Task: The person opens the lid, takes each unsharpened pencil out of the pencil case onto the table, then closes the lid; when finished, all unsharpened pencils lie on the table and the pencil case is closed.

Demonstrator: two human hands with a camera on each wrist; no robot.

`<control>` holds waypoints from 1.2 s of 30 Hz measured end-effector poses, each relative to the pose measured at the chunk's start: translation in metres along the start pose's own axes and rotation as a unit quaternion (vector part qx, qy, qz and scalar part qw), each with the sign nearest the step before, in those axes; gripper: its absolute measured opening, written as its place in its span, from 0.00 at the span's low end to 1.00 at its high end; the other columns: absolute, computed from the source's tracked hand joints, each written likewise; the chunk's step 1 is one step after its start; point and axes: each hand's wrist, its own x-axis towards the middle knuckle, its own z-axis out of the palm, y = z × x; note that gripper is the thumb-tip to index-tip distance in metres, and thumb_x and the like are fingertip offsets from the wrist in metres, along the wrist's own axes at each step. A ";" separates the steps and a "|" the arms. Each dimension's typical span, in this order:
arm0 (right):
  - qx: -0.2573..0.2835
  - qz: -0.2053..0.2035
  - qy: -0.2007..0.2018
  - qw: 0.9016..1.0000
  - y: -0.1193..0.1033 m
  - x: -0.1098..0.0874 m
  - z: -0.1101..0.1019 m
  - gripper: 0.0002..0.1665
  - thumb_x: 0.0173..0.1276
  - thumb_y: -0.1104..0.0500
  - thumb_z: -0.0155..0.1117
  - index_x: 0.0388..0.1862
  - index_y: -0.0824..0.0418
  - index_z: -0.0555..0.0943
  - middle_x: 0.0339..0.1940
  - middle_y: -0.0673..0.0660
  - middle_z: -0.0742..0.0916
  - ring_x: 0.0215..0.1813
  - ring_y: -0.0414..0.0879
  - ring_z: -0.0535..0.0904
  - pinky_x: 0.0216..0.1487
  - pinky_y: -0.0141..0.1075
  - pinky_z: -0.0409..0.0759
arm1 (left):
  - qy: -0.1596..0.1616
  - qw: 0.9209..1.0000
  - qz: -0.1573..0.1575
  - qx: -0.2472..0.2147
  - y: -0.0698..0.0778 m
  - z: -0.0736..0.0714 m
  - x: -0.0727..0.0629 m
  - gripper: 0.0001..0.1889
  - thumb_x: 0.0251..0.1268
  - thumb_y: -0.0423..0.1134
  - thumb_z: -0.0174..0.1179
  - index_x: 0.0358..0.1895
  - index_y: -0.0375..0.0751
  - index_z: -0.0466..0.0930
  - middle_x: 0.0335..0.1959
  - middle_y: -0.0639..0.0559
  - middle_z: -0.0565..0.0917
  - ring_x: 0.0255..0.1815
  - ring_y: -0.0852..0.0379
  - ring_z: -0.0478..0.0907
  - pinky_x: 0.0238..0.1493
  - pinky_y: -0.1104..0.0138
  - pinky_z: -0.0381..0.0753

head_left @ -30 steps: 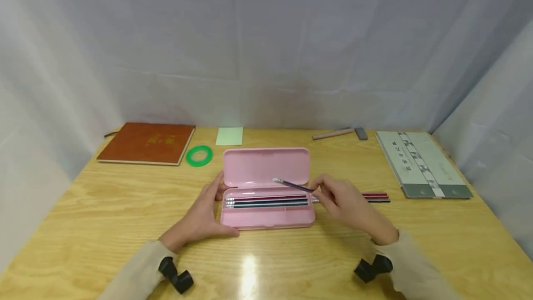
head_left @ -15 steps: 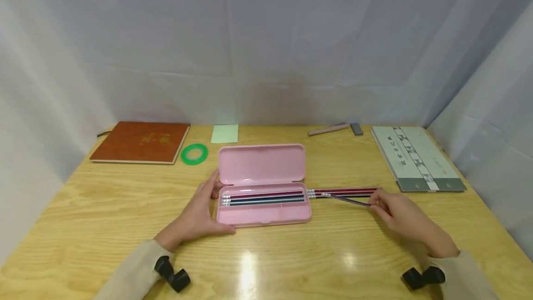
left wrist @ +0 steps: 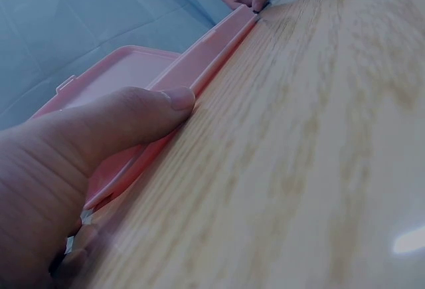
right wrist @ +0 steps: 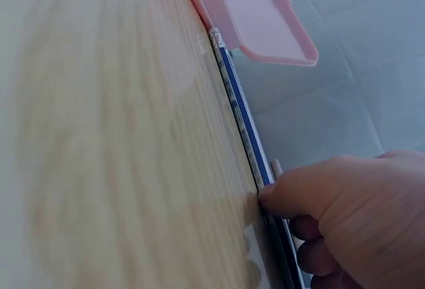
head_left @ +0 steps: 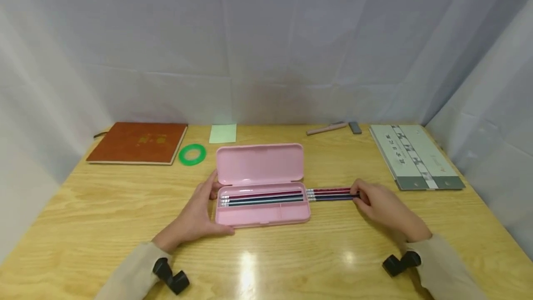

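Observation:
A pink pencil case (head_left: 250,217) lies with its lid raised, and several pencils (head_left: 266,198) with silvery ends lie in its long rear compartment. My left hand (head_left: 195,214) grips the case's left end, thumb along the front edge and fingers behind. Right of the case, a row of red and dark blue pencils (head_left: 331,191) lies on the table, ferrule ends close to the case wall. My right hand (head_left: 385,205) pinches the blue pencil (right wrist: 240,109) at the front of that row and hides the pencils' far ends.
At the back left are a brown notebook (head_left: 137,142), a green tape roll (head_left: 192,154) and a pale green sticky note pad (head_left: 222,134). A pinkish pen (head_left: 326,128), a grey eraser (head_left: 355,128) and a pale green book (head_left: 416,156) lie back right.
My right hand has carried the blue pencil from above the case down to the row on the right, then slid left, turning it parallel with the others. My left hand has stayed on the case.

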 end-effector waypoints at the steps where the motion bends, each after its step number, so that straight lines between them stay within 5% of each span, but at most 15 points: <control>1: 0.002 -0.002 0.000 1.000 0.000 0.002 0.001 0.10 0.61 0.67 0.66 0.38 0.57 0.75 0.17 0.42 0.69 0.19 0.31 0.60 0.24 0.29 0.66 | 0.000 1.000 0.001 0.001 0.000 0.000 0.000 0.77 0.18 0.59 0.82 0.78 0.50 0.37 0.58 0.52 0.74 0.49 0.56 0.65 0.52 0.59 0.70; 14: 0.050 -0.050 -0.022 0.997 -0.017 0.027 0.012 0.15 0.61 0.71 0.58 0.44 0.56 0.77 0.17 0.41 0.68 0.20 0.30 0.59 0.25 0.28 0.65 | 0.000 1.000 0.009 -0.002 -0.002 0.005 0.002 0.77 0.20 0.58 0.82 0.78 0.45 0.38 0.58 0.52 0.74 0.49 0.56 0.65 0.52 0.59 0.70; 23: 0.073 -0.076 -0.010 0.994 -0.046 0.059 0.024 0.09 0.65 0.66 0.61 0.42 0.54 0.78 0.16 0.40 0.69 0.19 0.30 0.59 0.23 0.27 0.64 | 0.003 1.000 -0.004 0.002 0.000 0.001 -0.001 0.77 0.19 0.57 0.83 0.78 0.46 0.39 0.57 0.53 0.73 0.48 0.57 0.64 0.52 0.59 0.70; 29: 0.040 -0.136 0.015 0.990 -0.064 0.079 0.037 0.06 0.66 0.62 0.64 0.41 0.56 0.82 0.19 0.43 0.77 0.21 0.31 0.63 0.25 0.28 0.66 | 0.004 1.000 0.004 0.003 -0.001 0.000 -0.002 0.77 0.19 0.57 0.83 0.78 0.43 0.39 0.56 0.53 0.74 0.48 0.57 0.64 0.51 0.61 0.69; 36: -0.020 -0.150 0.008 0.988 -0.081 0.093 0.043 0.06 0.65 0.57 0.66 0.40 0.54 0.86 0.33 0.47 0.87 0.32 0.37 0.78 0.36 0.32 0.77 | 0.005 1.000 0.002 0.004 -0.001 0.000 -0.002 0.77 0.19 0.57 0.82 0.78 0.43 0.40 0.56 0.52 0.74 0.48 0.57 0.65 0.52 0.60 0.70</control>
